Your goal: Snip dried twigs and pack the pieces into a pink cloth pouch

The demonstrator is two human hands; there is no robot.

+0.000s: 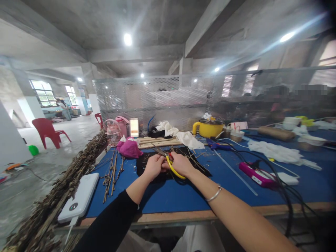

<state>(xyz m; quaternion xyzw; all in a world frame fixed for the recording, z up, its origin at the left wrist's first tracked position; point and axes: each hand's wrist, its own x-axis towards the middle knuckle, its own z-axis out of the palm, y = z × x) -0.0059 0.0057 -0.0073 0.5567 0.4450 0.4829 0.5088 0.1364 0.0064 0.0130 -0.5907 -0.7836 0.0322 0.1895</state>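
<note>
My right hand (180, 163) is closed round yellow-handled scissors (170, 162), whose blades point up and left. My left hand (153, 166) is pinched shut just left of the blades, holding a thin twig that I can barely make out. Both hands hover over a black cloth (199, 168) strewn with dry twigs on the blue table (168, 196). A silver bangle (214, 194) sits on my right wrist; my left arm wears a black sleeve.
A row of cut twigs (112, 173) lies left of the cloth, a white power bank (80, 197) at the table's corner, a long pile of dry branches (65, 185) along the left edge. Behind: magenta cloth (129, 148), yellow pot (208, 128), pink device (256, 174), black cables (278, 182), mesh screen (162, 101).
</note>
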